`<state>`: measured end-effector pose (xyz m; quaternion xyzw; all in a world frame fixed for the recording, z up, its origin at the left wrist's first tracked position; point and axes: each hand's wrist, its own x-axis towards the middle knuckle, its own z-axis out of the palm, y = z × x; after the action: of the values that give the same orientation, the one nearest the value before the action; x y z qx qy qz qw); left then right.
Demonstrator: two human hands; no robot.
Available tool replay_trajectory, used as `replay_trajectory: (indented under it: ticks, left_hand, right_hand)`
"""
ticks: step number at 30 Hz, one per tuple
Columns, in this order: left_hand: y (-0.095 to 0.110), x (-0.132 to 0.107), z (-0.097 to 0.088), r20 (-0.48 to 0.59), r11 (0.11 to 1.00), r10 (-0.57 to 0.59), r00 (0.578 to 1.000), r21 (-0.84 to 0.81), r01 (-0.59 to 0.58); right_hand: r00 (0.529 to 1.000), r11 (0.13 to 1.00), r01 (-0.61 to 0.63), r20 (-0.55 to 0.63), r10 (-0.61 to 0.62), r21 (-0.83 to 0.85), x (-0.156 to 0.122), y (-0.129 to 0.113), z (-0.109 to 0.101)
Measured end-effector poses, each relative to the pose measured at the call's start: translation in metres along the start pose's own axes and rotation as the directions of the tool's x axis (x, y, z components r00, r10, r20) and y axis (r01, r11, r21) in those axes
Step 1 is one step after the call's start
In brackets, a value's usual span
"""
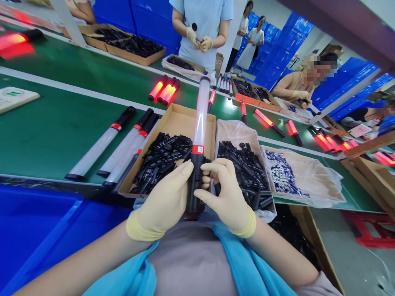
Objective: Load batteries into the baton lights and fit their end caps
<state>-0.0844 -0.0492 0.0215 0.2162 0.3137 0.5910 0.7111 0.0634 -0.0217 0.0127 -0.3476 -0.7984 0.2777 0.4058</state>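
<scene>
Upright in front of me stands an unlit light baton [201, 111] with a clear tube, a red band and a black handle. My left hand [166, 197], in a cream glove, is wrapped round the handle from the left. On the other side my right hand [226, 193], gloved too, has its thumb and curled fingers against the handle. Behind the hands is a cardboard box [175, 117] of black plastic parts [160, 164]. To its right lies a plastic-lined tray [237, 129] with more black parts. Several unlit batons [98, 152] rest left of the box.
Batteries [282, 172] fill part of a lined tray [317, 181] at right. Red-lit batons [168, 91] lie along the green bench [46, 135]. Across it a gloved person [200, 41] holds a baton; another person [296, 88] works at right. A blue bin [37, 230] stands lower left.
</scene>
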Motion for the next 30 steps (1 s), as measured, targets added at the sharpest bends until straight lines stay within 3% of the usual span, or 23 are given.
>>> replay_trajectory:
  ticks: [3, 5, 7, 9, 11, 13, 16, 19, 21, 23, 24, 26, 28, 30]
  left_hand:
    - [0.001, -0.001, -0.004, 0.005, 0.995, 0.035, 0.999, 0.098, -0.036]
    - [0.003, 0.000, -0.007, -0.025, 0.986, 0.059, 0.998, 0.157, -0.054]
    - [0.007, 0.003, -0.011, -0.083, 0.989, 0.038, 0.996, 0.142, -0.026]
    - [0.013, 0.007, -0.016, -0.127, 0.997, -0.026, 0.992, 0.071, 0.035]
    - [0.019, 0.014, -0.020, -0.127, 0.995, -0.101, 0.987, -0.013, 0.100]
    - [0.029, 0.021, -0.024, -0.092, 0.988, -0.143, 0.985, -0.073, 0.137]
    - [0.048, 0.027, -0.029, -0.066, 0.990, -0.089, 0.994, -0.119, 0.081]
    - [0.067, 0.028, -0.037, -0.043, 0.993, 0.102, 0.994, -0.062, -0.105]
    - [0.078, 0.024, -0.047, -0.013, 0.986, 0.169, 0.985, 0.009, -0.169]
    - [0.089, 0.017, -0.062, -0.061, 0.966, 0.232, 0.971, 0.129, -0.223]
    - [0.095, 0.012, -0.072, -0.126, 0.940, 0.280, 0.952, 0.238, -0.245]
    - [0.110, 0.001, -0.093, -0.272, 0.791, 0.433, 0.860, 0.572, -0.217]
    - [0.126, -0.010, -0.114, -0.380, 0.543, 0.538, 0.753, 0.839, 0.035]
    - [0.141, -0.020, -0.134, -0.389, 0.293, 0.601, 0.698, 0.920, 0.261]
  right_hand:
    - [0.998, 0.999, 0.008, -0.056, -0.010, -0.052, -0.002, 0.000, -0.002]
    - [0.988, 0.983, 0.149, -0.013, -0.151, -0.109, -0.002, -0.001, -0.006]
    - [0.922, 0.905, 0.380, 0.152, -0.355, -0.189, 0.000, -0.003, -0.007]
    - [0.813, 0.784, 0.562, 0.353, -0.464, -0.264, 0.008, -0.003, -0.006]
    - [0.758, 0.704, 0.628, 0.467, -0.455, -0.333, 0.020, 0.000, 0.000]
    - [0.750, 0.675, 0.634, 0.513, -0.417, -0.378, 0.036, 0.005, 0.008]
    - [0.771, 0.681, 0.610, 0.501, -0.393, -0.405, 0.068, 0.018, 0.020]
    - [0.779, 0.729, 0.604, 0.433, -0.454, -0.322, 0.103, 0.027, 0.029]
    - [0.770, 0.741, 0.625, 0.351, -0.533, -0.247, 0.124, 0.029, 0.030]
    - [0.762, 0.727, 0.647, 0.236, -0.603, -0.231, 0.142, 0.030, 0.027]
    - [0.759, 0.717, 0.651, 0.175, -0.628, -0.251, 0.150, 0.032, 0.025]
    - [0.773, 0.711, 0.617, 0.090, -0.629, -0.337, 0.167, 0.044, 0.018]
    - [0.840, 0.722, 0.512, 0.094, -0.535, -0.465, 0.186, 0.065, 0.010]
    - [0.951, 0.710, 0.305, 0.161, -0.265, -0.635, 0.209, 0.093, 0.002]
